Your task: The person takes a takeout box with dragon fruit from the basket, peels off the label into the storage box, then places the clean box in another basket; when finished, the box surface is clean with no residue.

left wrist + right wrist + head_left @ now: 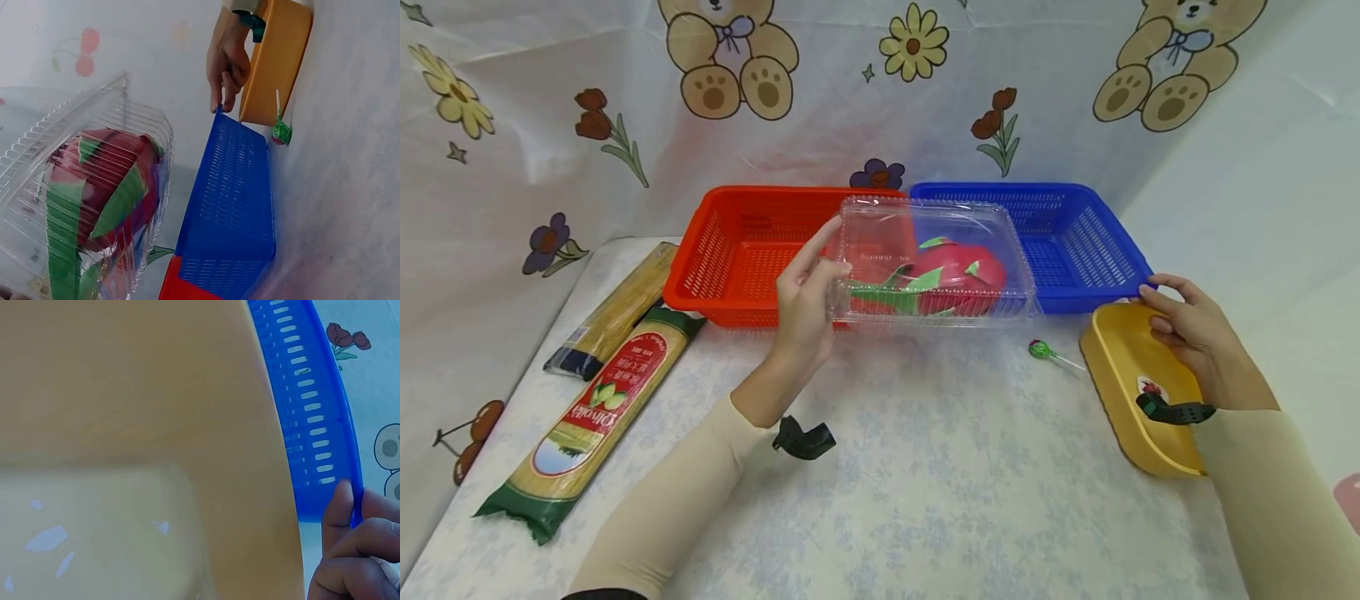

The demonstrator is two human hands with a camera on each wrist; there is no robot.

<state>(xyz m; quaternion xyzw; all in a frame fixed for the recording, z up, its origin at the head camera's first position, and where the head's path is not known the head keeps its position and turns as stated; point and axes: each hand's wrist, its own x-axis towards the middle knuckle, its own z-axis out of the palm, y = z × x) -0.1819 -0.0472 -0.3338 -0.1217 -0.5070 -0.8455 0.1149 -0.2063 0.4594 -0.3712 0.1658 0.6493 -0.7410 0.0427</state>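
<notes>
My left hand [805, 312] grips the left end of a clear plastic clamshell box [880, 221], raised in front of the two baskets. Inside the box lies a red dragon fruit [962, 279] with green leaf tips, also visible in the left wrist view through the ribbed plastic. With thumb and fingers, my right hand [1202, 337] pinches the rim of the blue basket [1108, 242] at its near right corner. The right wrist view shows fingers [339, 506] on both sides of that rim. The box hides part of both baskets in the head view.
A red basket [688, 271] adjoins the blue one on its left. Below my right hand stands a yellow tub [1108, 400], beside a green-wrapped lollipop [1041, 349]. Two spaghetti packs, one green-ended [617, 392] and one dark-ended [625, 300], lie at the left.
</notes>
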